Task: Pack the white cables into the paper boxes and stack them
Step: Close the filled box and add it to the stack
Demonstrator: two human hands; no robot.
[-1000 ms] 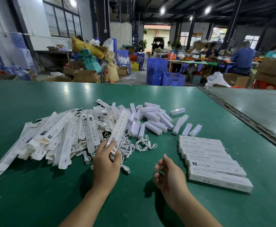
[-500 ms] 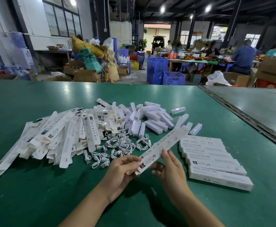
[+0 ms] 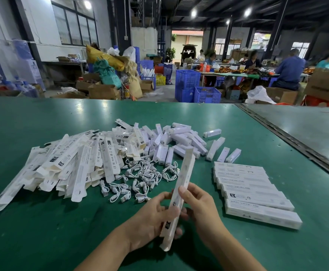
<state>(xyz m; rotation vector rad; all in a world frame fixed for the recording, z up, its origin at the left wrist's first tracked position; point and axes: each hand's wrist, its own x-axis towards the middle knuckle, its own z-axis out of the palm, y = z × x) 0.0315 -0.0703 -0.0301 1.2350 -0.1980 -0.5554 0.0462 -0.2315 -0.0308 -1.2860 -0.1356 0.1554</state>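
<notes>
Both hands hold one long white paper box [image 3: 183, 178] over the green table, its far end pointing away from me. My left hand [image 3: 152, 218] grips its near part from the left; my right hand [image 3: 200, 204] pinches it from the right. Several short white cables [image 3: 140, 178] lie coiled on the table just beyond my hands. A heap of flat unfolded paper boxes [image 3: 67, 165] spreads to the left. A row of closed boxes [image 3: 251, 194] lies side by side at the right.
Small white lamp units [image 3: 181, 141] are piled behind the cables. The green table [image 3: 42, 241] meets a second table [image 3: 304, 130] across a dark seam on the right. Beyond are blue crates [image 3: 197, 90], cardboard boxes and seated people at another table.
My left hand took a flat box from the heap and brought it toward me. My right hand joined it. The box has swung from slanting right to pointing nearly straight away.
</notes>
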